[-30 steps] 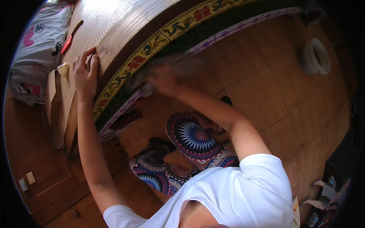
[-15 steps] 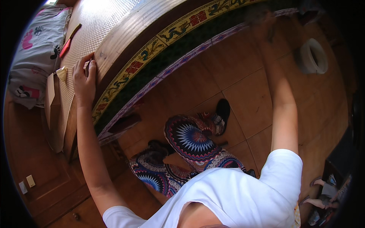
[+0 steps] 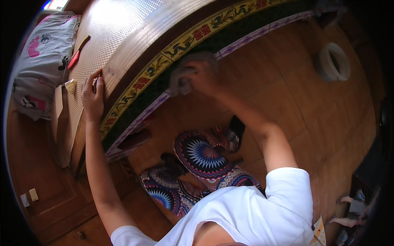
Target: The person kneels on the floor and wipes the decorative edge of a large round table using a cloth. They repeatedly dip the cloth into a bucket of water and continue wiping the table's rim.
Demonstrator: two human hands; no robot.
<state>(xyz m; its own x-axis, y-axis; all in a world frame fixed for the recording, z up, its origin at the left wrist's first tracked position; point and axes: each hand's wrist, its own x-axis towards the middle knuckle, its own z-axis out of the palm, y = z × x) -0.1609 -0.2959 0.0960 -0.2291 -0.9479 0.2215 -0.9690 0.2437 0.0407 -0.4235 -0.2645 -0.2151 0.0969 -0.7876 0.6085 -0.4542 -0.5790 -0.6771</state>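
Head view, only view available.

Left hand: laid flat, fingers together, on the near edge of the bed, where the woven mat meets the wooden side rail. Nothing is clamped in it; it looks to be bracing the body.

Right hand: motion-blurred, closed around a pale bunched cloth, pressed against the bed's outer side just below the painted yellow trim band. Fingers wrapped over the wad; grip detail lost in blur.

Cloth, handling judgement: soft, light, limp, no fixed shape. Not fragile, not slippery when dry. Best taken bunched in the palm with the fingers curled over, as held now; a pinch at one corner would let the rest dangle and drag.

Surroundings: grey pillow with footprint pattern at the bed's left end. Red-handled tool lying on the mat near the pillow. Brown cardboard piece leaning at the bed's near-left corner, with a small pale object just beside the left hand. White ring-shaped object on the wooden floor, well apart to the right. Person wears a white shirt and patterned trousers.
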